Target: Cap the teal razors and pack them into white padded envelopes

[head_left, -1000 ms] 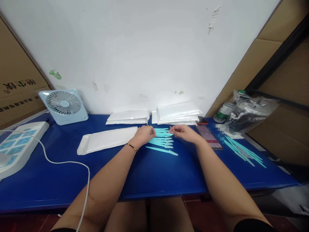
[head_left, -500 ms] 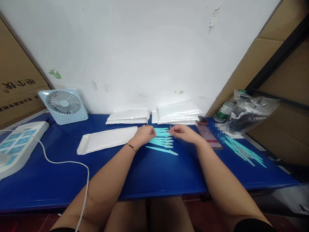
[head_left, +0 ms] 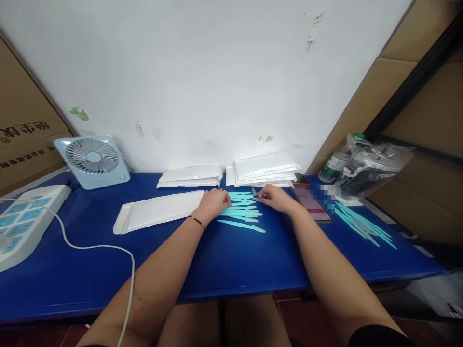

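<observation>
My left hand (head_left: 212,204) rests knuckles-up on the left ends of the teal strips (head_left: 241,210), fingers curled down and pressing on them; I can't tell if any strip is actually pinched underneath. My right hand (head_left: 275,198) sits at the upper right end of the same row, thumb and forefinger closed on something small and thin at the far strip's tip. Too small to say whether it's a strip end or something else.

The strips lie side by side on the blue table (head_left: 231,260), directly between my hands, long axes running left-right, stacked away from me in a loose ladder. The nearest strip (head_left: 241,225) lies apart from the rest, angled slightly, down toward the right. Both hands touch the row; the left covers more of it, the right is only at the far corner.

A white padded envelope (head_left: 159,211) lies just left of my left hand, flat, long axis also left-right. A phone (head_left: 311,204) lies just right of my right wrist. A second bunch of teal strips (head_left: 363,225) sits well apart, far right.
</observation>
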Action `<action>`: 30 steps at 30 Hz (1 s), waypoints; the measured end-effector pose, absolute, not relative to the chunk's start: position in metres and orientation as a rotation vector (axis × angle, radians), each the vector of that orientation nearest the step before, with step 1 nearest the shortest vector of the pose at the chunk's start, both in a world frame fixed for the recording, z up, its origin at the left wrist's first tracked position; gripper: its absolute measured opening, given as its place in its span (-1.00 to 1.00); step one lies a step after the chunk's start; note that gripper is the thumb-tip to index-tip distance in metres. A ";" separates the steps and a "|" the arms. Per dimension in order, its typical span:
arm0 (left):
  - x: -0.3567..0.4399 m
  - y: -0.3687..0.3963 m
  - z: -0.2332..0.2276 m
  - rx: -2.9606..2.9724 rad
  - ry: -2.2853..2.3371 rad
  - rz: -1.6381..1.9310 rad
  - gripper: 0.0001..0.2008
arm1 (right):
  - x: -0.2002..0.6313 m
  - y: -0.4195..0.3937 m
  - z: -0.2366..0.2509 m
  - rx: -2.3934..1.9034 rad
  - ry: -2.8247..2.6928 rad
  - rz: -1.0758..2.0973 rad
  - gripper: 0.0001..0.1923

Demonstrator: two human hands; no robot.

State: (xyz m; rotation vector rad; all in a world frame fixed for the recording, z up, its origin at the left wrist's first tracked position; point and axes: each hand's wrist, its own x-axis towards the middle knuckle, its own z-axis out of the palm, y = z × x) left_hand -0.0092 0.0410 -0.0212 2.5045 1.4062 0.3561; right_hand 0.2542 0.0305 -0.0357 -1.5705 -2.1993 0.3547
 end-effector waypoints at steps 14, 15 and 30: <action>-0.020 0.053 -0.028 2.171 1.237 0.584 -0.86 | 0.255 0.023 -0.027 -1.557 -2.145 0.450 -0.84; -0.020 0.054 -0.028 2.153 1.230 0.592 -0.84 | 0.255 0.023 -0.027 -1.536 -2.131 0.407 -0.85; -0.018 0.049 -0.019 1.947 1.241 0.581 -0.81 | 0.238 0.022 -0.025 -1.183 -1.948 0.362 -0.96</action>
